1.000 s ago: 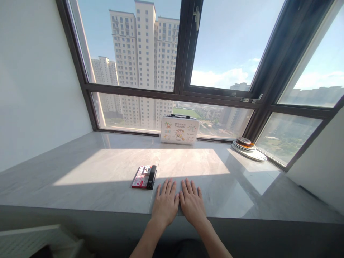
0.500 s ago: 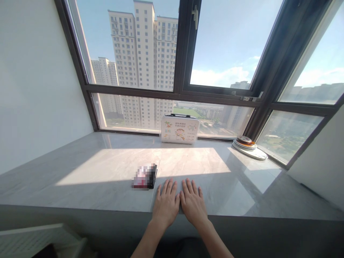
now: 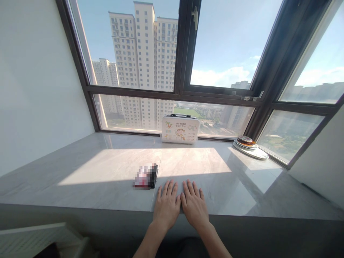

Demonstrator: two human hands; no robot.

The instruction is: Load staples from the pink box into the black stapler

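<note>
My left hand [image 3: 166,206] lies flat, palm down, on the grey marble windowsill [image 3: 94,186] near its front edge, fingers stretched out and holding nothing. My right hand [image 3: 194,205] lies flat beside it, thumbs touching, also empty. Just left of my left hand sits a small red, white and black packet [image 3: 145,176], its face blurred. Neither hand touches it.
A white case with cartoon prints [image 3: 180,129] stands against the window at the back centre. A stack of round plates [image 3: 249,147] rests at the back right. White walls close both sides; a white radiator [image 3: 34,238] shows below the sill at the left.
</note>
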